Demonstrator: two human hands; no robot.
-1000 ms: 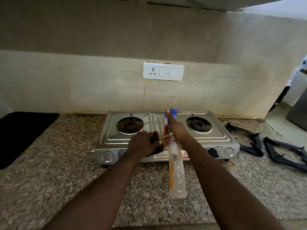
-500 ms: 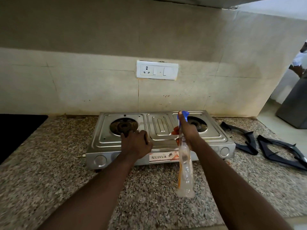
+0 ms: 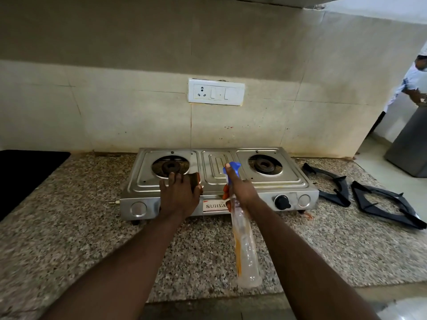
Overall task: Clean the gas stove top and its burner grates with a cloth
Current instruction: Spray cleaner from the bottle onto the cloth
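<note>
A steel two-burner gas stove [image 3: 284, 183] stands on the granite counter against the wall, both burners bare. My left hand [image 3: 178, 197] presses a dark brown cloth [image 3: 195, 179] onto the stove top just in front of the left burner [image 3: 171, 167]. My right hand [image 3: 240, 190] grips a clear spray bottle [image 3: 246, 248] with a blue nozzle, held over the stove's middle panel, nozzle pointing away from me. Two black burner grates [image 3: 332, 183] [image 3: 388, 206] lie on the counter to the right of the stove.
A black sink or slab [image 3: 25, 176] fills the far left of the granite counter [image 3: 69, 227]. A white switch and socket plate [image 3: 216, 92] is on the tiled wall above. At the right edge stand a person in white [image 3: 413, 86] and a grey appliance [image 3: 411, 146].
My left hand with the cloth has slid left along the stove top, from the middle front toward the left burner. The bottle has stayed over the stove's middle.
</note>
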